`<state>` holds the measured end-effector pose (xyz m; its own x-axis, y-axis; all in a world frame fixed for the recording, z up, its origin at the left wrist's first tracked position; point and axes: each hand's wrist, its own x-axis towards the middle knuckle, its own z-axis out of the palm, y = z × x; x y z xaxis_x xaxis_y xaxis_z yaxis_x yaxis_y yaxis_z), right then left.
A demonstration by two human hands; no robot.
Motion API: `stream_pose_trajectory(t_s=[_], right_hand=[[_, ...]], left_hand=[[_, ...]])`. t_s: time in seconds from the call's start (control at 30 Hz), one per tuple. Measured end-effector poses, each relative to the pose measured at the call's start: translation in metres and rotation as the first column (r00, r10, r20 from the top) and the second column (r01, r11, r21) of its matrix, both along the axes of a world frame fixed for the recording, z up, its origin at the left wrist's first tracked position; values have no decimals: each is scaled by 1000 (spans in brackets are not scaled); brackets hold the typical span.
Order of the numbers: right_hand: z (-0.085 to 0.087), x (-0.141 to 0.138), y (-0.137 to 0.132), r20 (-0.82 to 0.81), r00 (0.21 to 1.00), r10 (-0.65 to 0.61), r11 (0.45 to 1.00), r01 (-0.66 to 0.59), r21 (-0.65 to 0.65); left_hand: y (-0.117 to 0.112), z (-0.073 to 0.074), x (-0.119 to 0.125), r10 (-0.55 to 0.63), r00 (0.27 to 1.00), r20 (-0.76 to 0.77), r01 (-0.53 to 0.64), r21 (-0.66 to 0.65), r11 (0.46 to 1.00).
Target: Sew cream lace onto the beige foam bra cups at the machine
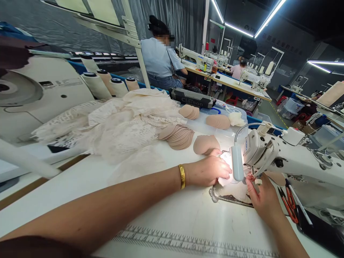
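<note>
My left grip lies fingers-down on the pale fabric piece, pressing it flat to the bench rather than closing round it. My right grip has its fingertips at the same piece beside the needle. The lamp glares there, so I cannot tell whether they pinch it. The fabric sits under the head of the sewing machine.

Behind it, a shallow clear tray holds two stacks of beige pads and a scrap of white lace. Another fanned pad stack and a single cup lie loose on the bench, near my left grip. A lace heap fills the far left.

Red scissors lie just right of my right wrist. Bare bench runs from my forearms to the printed ruler at the near edge.
</note>
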<state>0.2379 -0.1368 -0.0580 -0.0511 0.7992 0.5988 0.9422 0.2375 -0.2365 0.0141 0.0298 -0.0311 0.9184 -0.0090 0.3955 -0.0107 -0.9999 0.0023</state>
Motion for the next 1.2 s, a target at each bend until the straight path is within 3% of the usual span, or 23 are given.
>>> stream_pose_trajectory(t_s=[0.17, 0.87, 1.2], right_hand=[[1, -1, 0, -48, 999, -10, 1000, 9, -25], [4, -3, -4, -65, 998, 4, 1000, -6, -31], [-6, -1, -5, -29, 999, -38, 999, 37, -36]], left_hand=[[-1, 1, 1, -70, 997, -11, 68, -142, 988], [0, -8, -3, -61, 997, -44, 57, -105, 993], [-4, -13, -3, -9, 1000, 8, 9, -42, 999]])
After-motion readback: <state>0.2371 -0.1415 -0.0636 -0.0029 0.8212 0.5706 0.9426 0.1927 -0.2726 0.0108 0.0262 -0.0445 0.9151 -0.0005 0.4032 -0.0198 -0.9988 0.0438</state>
